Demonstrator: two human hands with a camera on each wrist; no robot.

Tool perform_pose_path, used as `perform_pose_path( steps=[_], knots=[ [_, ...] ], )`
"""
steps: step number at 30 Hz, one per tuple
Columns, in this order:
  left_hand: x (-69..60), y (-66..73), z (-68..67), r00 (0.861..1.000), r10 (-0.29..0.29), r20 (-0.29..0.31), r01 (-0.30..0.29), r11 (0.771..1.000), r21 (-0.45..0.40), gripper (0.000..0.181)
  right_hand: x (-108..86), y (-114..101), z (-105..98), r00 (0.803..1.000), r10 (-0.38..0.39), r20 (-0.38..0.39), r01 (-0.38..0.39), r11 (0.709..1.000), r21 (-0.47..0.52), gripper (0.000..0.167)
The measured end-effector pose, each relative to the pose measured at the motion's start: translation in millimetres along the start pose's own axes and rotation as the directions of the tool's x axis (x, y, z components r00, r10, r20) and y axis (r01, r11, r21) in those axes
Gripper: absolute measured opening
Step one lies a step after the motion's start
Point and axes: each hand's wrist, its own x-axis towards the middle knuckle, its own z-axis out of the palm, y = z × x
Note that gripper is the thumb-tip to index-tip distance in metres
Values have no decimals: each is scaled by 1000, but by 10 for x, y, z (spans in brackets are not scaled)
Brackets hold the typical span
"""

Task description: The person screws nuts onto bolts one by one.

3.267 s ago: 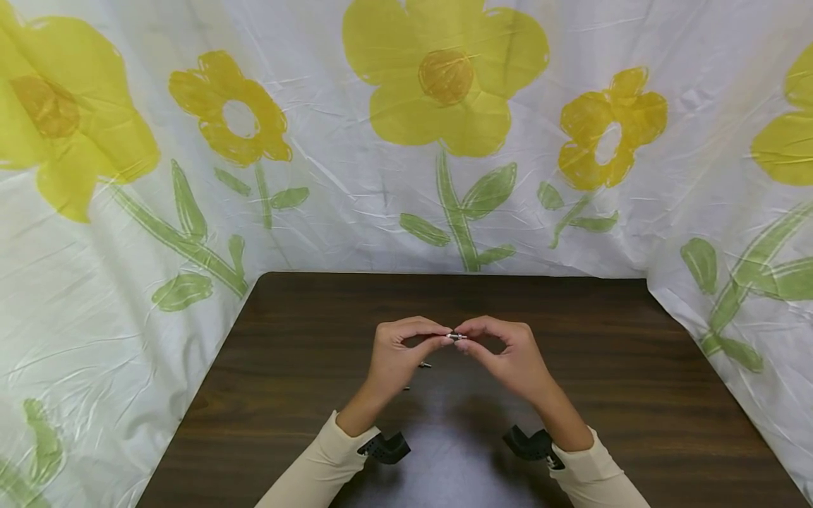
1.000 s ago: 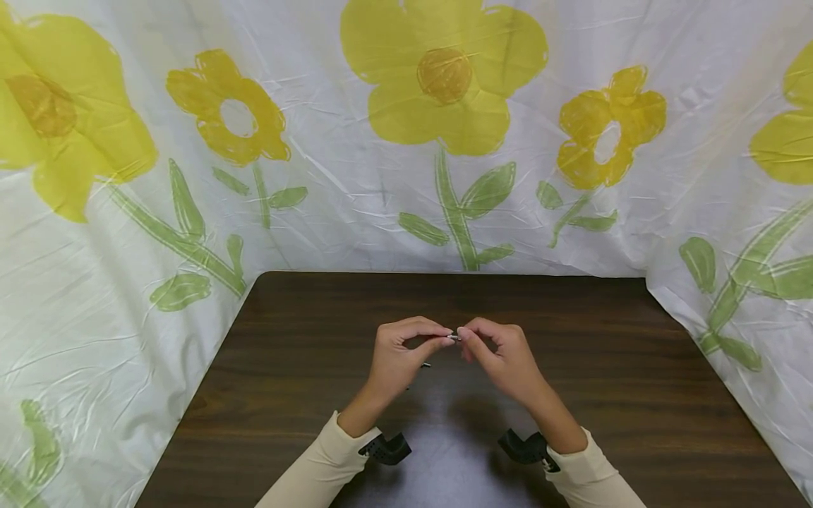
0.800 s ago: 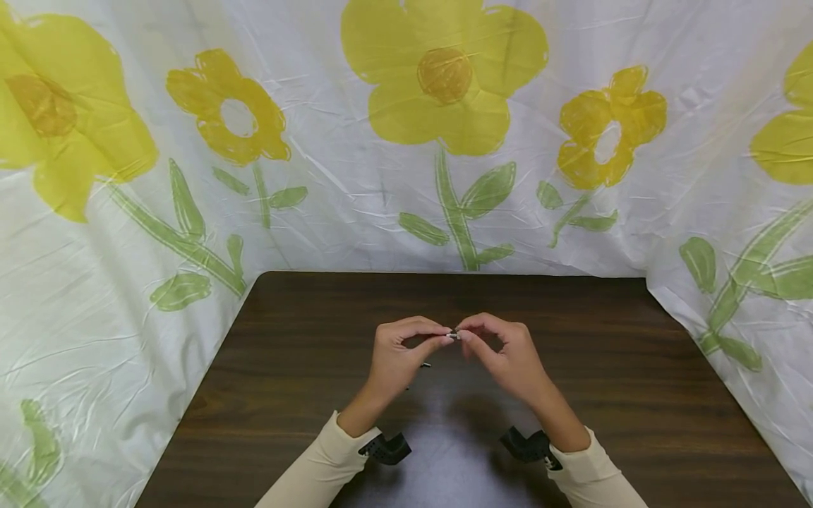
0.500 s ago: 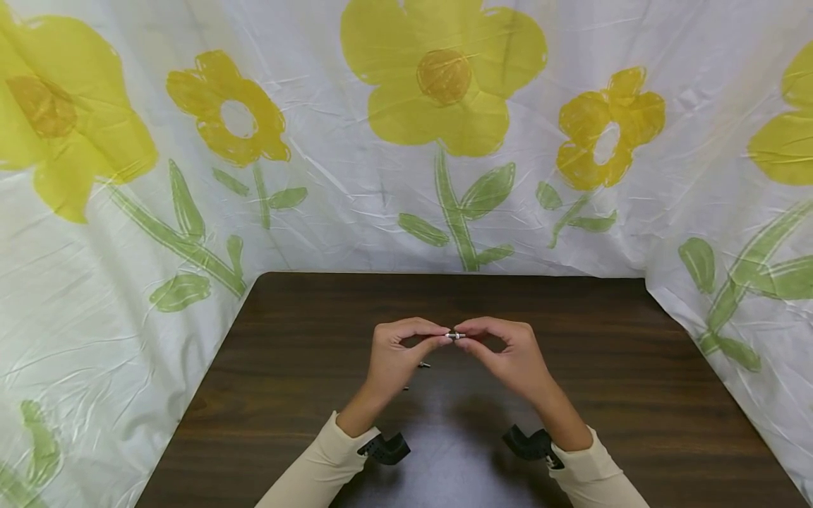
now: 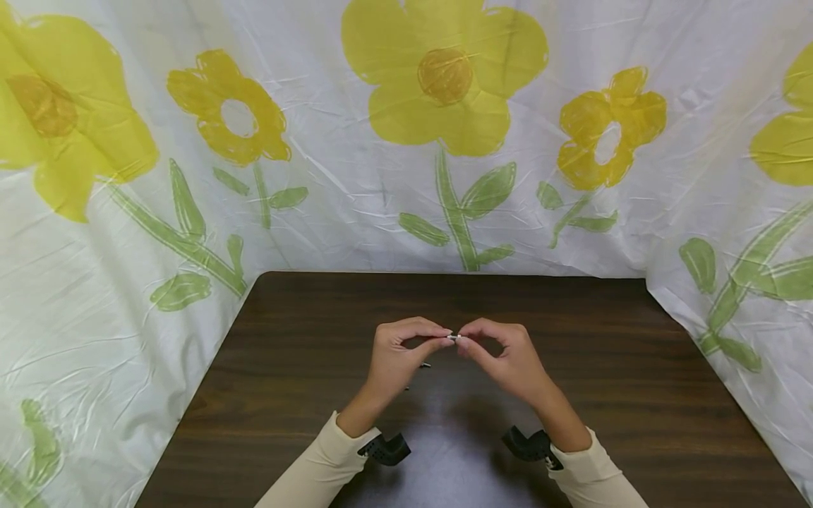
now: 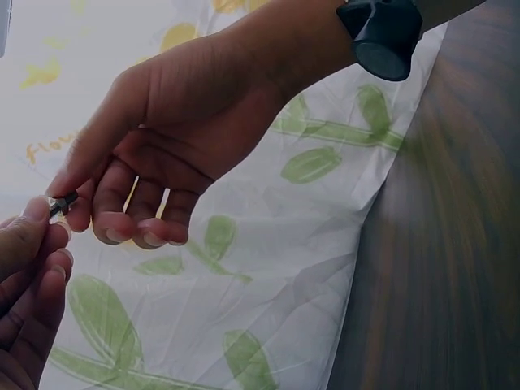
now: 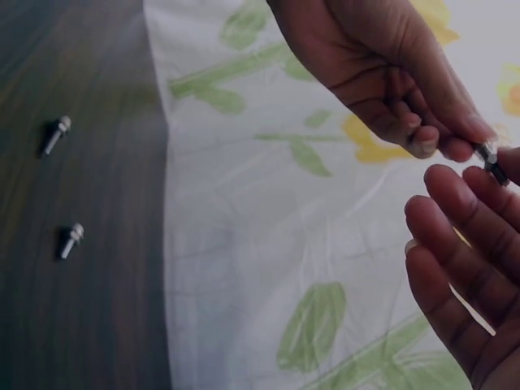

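Note:
A small metal bolt (image 5: 454,337) with a wider, nut-like part hangs above the table between both hands. My left hand (image 5: 399,356) pinches its left end between thumb and index finger. Thumb and fingertips of my right hand (image 5: 513,355) pinch its right end. In the left wrist view, the bolt (image 6: 58,205) shows silver with a darker tip toward the right hand (image 6: 187,122). Fingertips hide part of the bolt (image 7: 491,161) in the right wrist view, so I cannot tell which part each hand pinches. Loosely bent, the other right-hand fingers (image 7: 455,211) stand away from it.
Two more bolts lie on the dark wood table (image 5: 305,395): one bolt (image 7: 57,134) and a second bolt (image 7: 71,240), both under the left hand in the head view. A white curtain (image 5: 330,212) with yellow flowers surrounds the table's back and sides. Each wrist carries a black camera (image 5: 386,449).
My right thumb and fingers have rolled back and forth at the bolt's right end, shifting slightly off and onto it. My left hand has stayed nearly still. The bolts on the table have not moved.

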Motion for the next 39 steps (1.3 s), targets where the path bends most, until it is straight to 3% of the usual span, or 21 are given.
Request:
perform_pose_path(
  steps=[14, 19, 21, 26, 39],
  knots=[
    [-4, -12, 16, 1000, 7, 20, -7, 1000, 3, 17, 10, -22, 30, 998, 51, 19, -51, 998, -25, 33],
    [48, 156, 29, 1000, -1, 3, 1, 1000, 4, 13, -1, -1, -12, 1000, 21, -6, -21, 1000, 5, 16],
    [50, 166, 23, 1000, -7, -4, 7, 1000, 8, 14, -7, 1, -30, 1000, 1, -25, 0, 1000, 4, 24],
    [-1, 8, -6, 1000, -16, -5, 16, 1000, 4, 15, 3, -27, -48, 999, -23, -46, 22, 1000, -7, 31],
    [-5, -21, -12, 1000, -12, 16, 12, 1000, -28, 12, -2, -9, -45, 1000, -7, -13, 7, 1000, -3, 21]
  ],
)
